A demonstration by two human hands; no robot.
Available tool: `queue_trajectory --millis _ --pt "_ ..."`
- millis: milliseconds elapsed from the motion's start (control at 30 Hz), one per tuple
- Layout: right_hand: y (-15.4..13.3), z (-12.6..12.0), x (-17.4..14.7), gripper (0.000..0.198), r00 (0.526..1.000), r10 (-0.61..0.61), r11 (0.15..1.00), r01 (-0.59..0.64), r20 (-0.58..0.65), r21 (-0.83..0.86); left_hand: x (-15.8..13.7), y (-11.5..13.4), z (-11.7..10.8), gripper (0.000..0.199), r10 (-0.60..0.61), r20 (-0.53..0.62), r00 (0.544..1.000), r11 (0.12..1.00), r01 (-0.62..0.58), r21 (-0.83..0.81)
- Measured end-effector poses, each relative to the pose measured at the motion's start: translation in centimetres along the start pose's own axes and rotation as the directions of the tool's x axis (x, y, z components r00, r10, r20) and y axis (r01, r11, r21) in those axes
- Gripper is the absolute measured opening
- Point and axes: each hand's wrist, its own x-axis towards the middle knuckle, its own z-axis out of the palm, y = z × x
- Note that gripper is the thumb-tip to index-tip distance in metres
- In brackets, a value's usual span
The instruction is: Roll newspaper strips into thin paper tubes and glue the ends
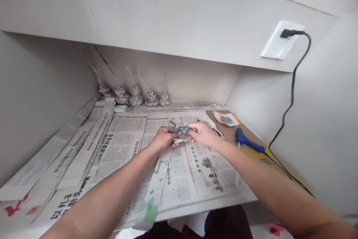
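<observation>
Over the newspaper sheets [130, 132], both hands meet around a small grey, speckled, twisted piece [182, 129] with a paler flat underside; its exact kind is not clear. My left hand [164, 139] pinches its left end, thumb on top and fingers below. From the other side my right hand [203, 133] grips the right end between thumb and fingers. A dark thin handle or loop [216, 131] shows just behind the right hand, partly hidden. To the right of the right forearm, a blue glue gun [248, 142] lies on a sheet of cardboard [253, 131].
Several woven paper gourd shapes [136, 95] stand along the back wall. Thin rolled paper sticks [179, 108] lie beside them. Cut newspaper strips [86, 138] are stacked left. A white-and-orange packet [227, 118] rests on the cardboard. A black cord [292, 93] hangs from the wall socket [281, 45].
</observation>
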Motion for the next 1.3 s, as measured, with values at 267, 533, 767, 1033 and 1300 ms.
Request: queue_trajectory --millis 267,533,767,1033,1300 --pt "-0.4 -0.8 -0.7 0.017 0.993 0.116 0.97 -0.12 0.035 0.211 0.5 0.2 -0.9 0.03 -0.023 -0.086 0.996 0.999 0.02 -0.034" --pt "0.3 -2.7 -2.0 0.021 0.963 0.223 0.936 -0.168 -0.151 0.31 0.1 0.6 -1.1 0.039 -0.003 -0.011 1.0 1.0 0.003 0.001" --pt "-1.2 1.0 -2.4 0.033 0.994 -0.06 0.996 0.066 -0.096 0.06 -0.4 -0.8 -0.3 0.045 -0.008 0.34 0.94 0.996 -0.023 0.086" --pt "-0.8 1.6 -2.0 0.032 0.999 0.045 0.991 -0.046 0.009 0.124 -0.4 -0.6 -0.4 0.038 0.007 0.24 0.971 0.994 -0.032 0.104" --pt "-1.0 1.0 -2.1 0.02 0.983 0.186 0.953 -0.18 0.0 0.245 -0.1 0.0 -0.4 0.036 0.076 0.107 0.991 0.984 -0.092 0.15"
